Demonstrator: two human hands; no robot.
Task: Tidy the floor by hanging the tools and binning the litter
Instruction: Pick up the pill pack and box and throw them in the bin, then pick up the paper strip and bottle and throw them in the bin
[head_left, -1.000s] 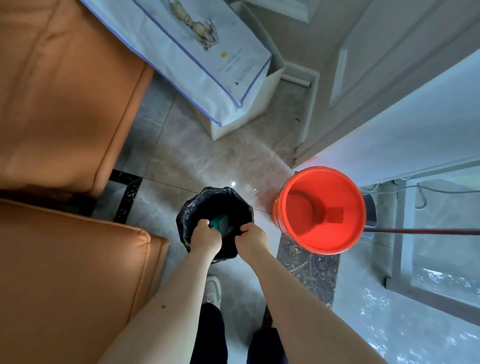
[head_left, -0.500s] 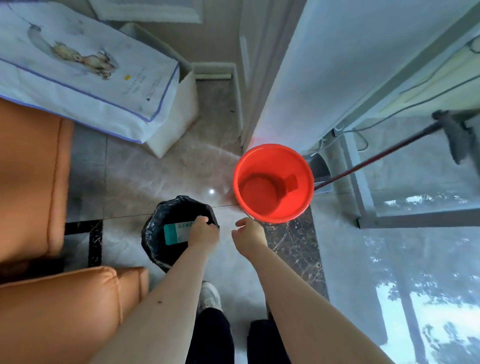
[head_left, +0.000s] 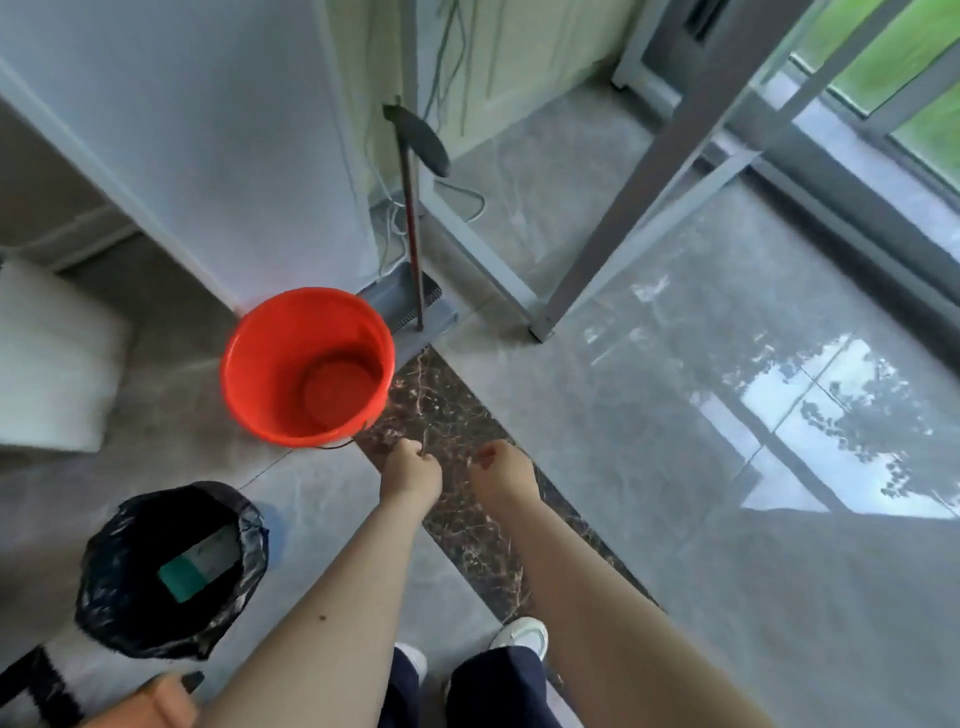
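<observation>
Two bare forearms reach forward from the lower edge of the view, and we read the scene from them outward. Nearest, at lower left, stands the bin (head_left: 171, 571), lined with a black bag; a green-and-white packet (head_left: 200, 564) lies inside it, so we judge at least one piece of litter as already binned. The left hand (head_left: 410, 475) has its fingers curled loosely, and the right hand (head_left: 501, 470) hangs beside it; for neither can we tell whether anything is pinched, since the fingertips are turned away and blurred. Both hover above the dark marble strip (head_left: 441, 415) of the floor, apart from each other and touching no tool. Just beyond the left hand stands the red bucket (head_left: 306, 369), upright, mouth open toward us, a thin wire handle drooping at its near rim. Farther on, the dustpan (head_left: 410, 306) rests on the floor against the white wall (head_left: 208, 156); its long red handle (head_left: 412, 218) rises from the pan, long axis running up the wall corner, its dark grip (head_left: 423, 137) pointing away from us. We judge the hanging of the tools as still to be done, and no hook is visible here
</observation>
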